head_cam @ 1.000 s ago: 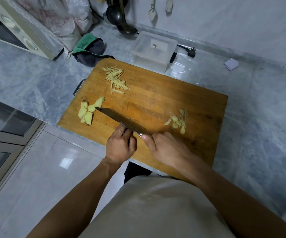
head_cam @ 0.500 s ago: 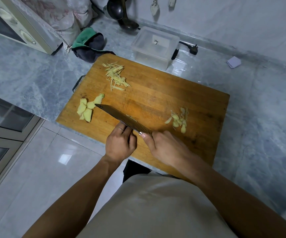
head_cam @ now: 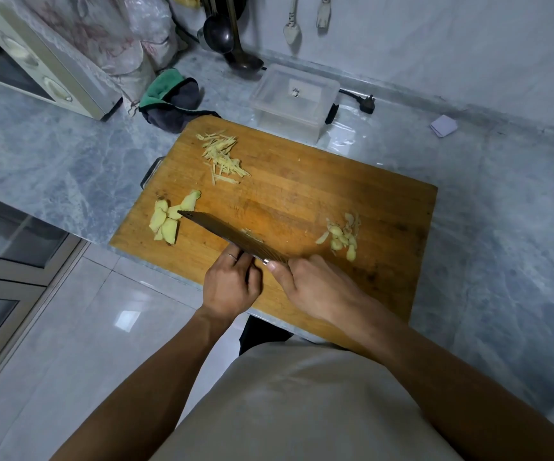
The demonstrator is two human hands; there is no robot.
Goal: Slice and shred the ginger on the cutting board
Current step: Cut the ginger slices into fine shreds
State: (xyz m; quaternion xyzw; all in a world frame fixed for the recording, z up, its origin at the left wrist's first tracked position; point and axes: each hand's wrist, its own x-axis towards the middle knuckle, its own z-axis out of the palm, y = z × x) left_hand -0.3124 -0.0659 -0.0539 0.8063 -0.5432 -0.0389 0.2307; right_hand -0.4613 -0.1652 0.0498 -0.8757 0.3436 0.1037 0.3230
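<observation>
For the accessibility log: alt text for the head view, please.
Right hand holds a cleaver over a wooden cutting board, left hand beside the blade. The board holds ginger slices, ginger shreds and ginger scraps.

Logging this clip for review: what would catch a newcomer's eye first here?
The cleaver lies aslant across the wooden board, the right hand gripping its handle and the left hand close against the blade. Three lots of ginger lie on the board: shreds at the far left, slices by the blade's tip, scraps to the right.
</observation>
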